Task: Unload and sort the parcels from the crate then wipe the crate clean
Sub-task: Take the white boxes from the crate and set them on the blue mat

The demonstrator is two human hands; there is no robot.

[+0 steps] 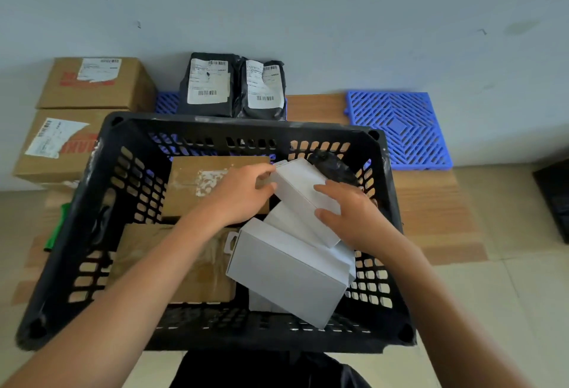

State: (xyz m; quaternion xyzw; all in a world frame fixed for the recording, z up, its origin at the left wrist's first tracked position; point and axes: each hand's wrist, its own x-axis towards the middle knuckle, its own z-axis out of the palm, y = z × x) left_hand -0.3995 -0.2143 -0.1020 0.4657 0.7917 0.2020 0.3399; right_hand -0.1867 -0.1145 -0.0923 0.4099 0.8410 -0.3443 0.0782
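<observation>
White box in hand: top white box (303, 193) lies tilted across the pile at the right of the black crate (212, 129), still inside its walls.
Left hand: left hand (243, 195) pinches the box's far left corner, thumb and fingers curled onto it.
Right hand: right hand (348, 212) clasps the near right edge, fingers bent over the top face, thumb on the side.
Doing it well: likely best lifted straight up and level with both hands, so the boxes beneath do not slide.
Under it: a second white box, mostly covered, and a large white box (289, 270) with a hang tab, leaning toward the near wall; these may shift once the load comes off.
Also in crate: two brown cartons (191, 184) on the left; a black bag (334, 169) in the far right corner, touching the held box.
Sorted already: two cardboard boxes (95, 83) stacked far left; two black mailers (234, 89) on a blue mat behind the crate.
Free spot: blue grid mat (400, 129) at far right, probably for white boxes.
In the way: crate's high right wall stands between box and mat.
Wiping: green item (57, 227) beside the crate's left wall; cannot tell what it is.
</observation>
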